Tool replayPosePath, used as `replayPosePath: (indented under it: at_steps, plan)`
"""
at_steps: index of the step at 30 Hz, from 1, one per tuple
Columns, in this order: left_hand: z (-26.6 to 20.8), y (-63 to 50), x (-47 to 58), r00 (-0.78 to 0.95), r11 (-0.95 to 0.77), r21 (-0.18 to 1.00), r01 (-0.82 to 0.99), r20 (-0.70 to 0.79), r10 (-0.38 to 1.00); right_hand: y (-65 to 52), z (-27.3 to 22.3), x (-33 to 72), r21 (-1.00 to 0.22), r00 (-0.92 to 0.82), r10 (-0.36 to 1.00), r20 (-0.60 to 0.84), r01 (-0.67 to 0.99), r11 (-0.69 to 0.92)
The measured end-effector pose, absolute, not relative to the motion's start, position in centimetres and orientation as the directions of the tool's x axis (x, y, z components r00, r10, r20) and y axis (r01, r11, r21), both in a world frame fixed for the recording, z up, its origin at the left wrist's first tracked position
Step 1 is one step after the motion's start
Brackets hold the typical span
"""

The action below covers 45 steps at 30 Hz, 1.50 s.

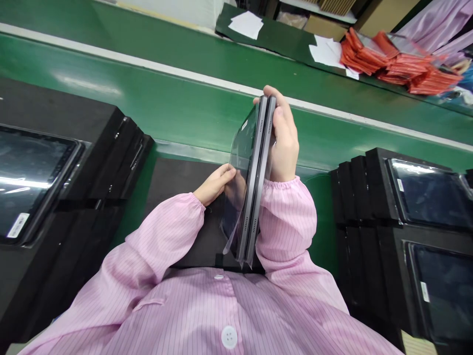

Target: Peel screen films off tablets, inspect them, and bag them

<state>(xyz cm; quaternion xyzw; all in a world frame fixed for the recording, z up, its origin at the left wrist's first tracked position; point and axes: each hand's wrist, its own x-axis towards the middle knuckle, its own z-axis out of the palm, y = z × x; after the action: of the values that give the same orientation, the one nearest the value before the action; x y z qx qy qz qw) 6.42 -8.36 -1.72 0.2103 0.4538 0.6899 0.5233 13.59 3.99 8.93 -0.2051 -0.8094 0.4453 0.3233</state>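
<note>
Held two tablets (253, 182) together in the right hand (285, 145), fingers hooked round the far end with the tips just poking out on the other side. Had both stood on edge, side by side and close together, grey rims with little rows of holes facing up, right in front of the chest and over a flat black box (177, 172). Couldn't tell about actual contact with the box, tbh. Had the left hand (217, 183) up at the screen of the nearer tablet on that side, thumb and finger close together, so narrow rather than spread. Couldn't really tell between pinching some clear film (229, 241) and just touching the face. Saw that film sticking out loose at the near end, plus a small white label (244, 125) up at the far end. Wore pink striped sleeves (286, 217) with gathered cuffs. Out left, had a black stack (59, 106) with another tablet (29, 165), all glare. Out right, had a second stack (354, 192) with two more (430, 190) showing. Past those, spotted a green bench (185, 113), a pale strip (166, 70), white paper (246, 24) and a pile of red packets (402, 61).
</note>
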Motion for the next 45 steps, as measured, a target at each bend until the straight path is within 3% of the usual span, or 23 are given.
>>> replayPosePath:
  at_steps: [7,14,19,31,45]
  plan:
    - [-1.7,-8.5,6.4,-0.383,-0.054,0.888,-0.457,-0.142,0.913,3.1,10.1,14.0,-0.883,-0.618,0.664,0.422,-0.115,0.455]
    - [-1.5,-8.7,6.5,-0.373,-0.065,0.880,-0.470,-0.132,0.919,2.5,10.4,14.2,-0.838,-0.611,0.649,0.453,-0.044,0.543]
    - [-1.7,-8.6,6.5,-0.380,-0.071,0.891,-0.448,-0.118,0.918,2.4,10.6,14.4,-0.815,-0.621,0.674,0.400,0.095,0.572]
    - [-2.2,-8.5,6.5,-0.374,-0.038,0.903,-0.429,-0.140,0.917,3.3,9.8,14.0,-0.811,-0.582,0.608,0.540,-0.166,0.561]
    - [-2.6,-8.6,6.1,-0.359,-0.062,0.924,-0.377,-0.084,0.930,3.4,9.2,13.7,-0.825,-0.558,0.622,0.549,-0.246,0.508]
